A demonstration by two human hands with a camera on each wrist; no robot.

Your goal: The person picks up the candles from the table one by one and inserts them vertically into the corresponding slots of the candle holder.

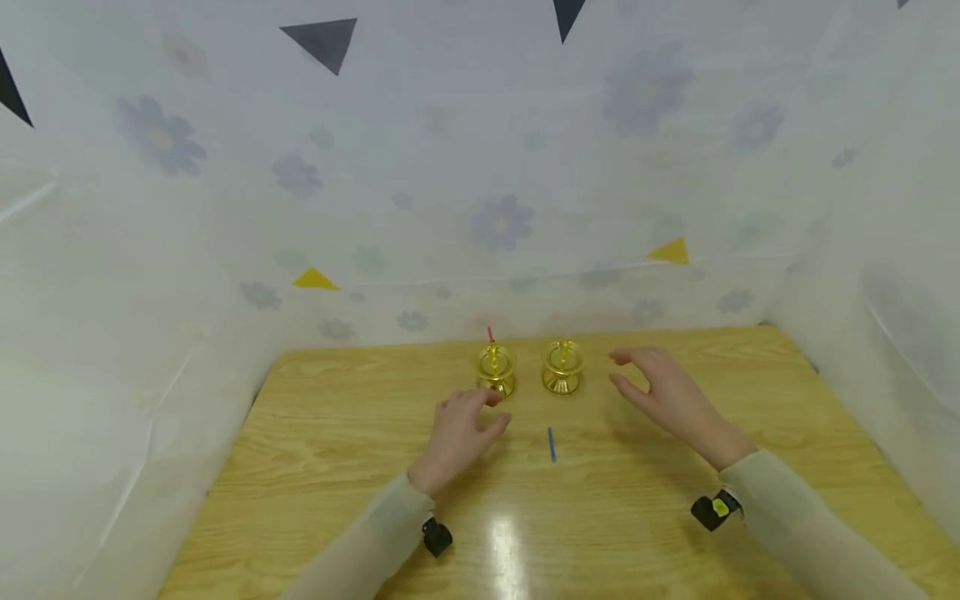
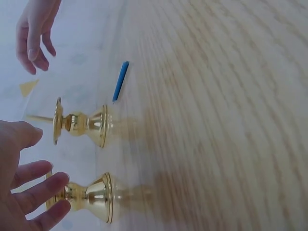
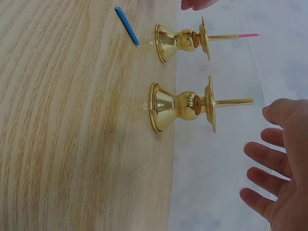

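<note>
Gold candlesticks [image 1: 528,372] (no markings), blue candle [image 1: 552,444], open hands nearby

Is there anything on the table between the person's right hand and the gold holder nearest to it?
Nothing visible. The right hand hovers open just beside the right holder, with only bare table between them. The blue stick lies nearer the person, out of the way.

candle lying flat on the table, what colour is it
Blue candle, clearest in the right wrist view.
</note>
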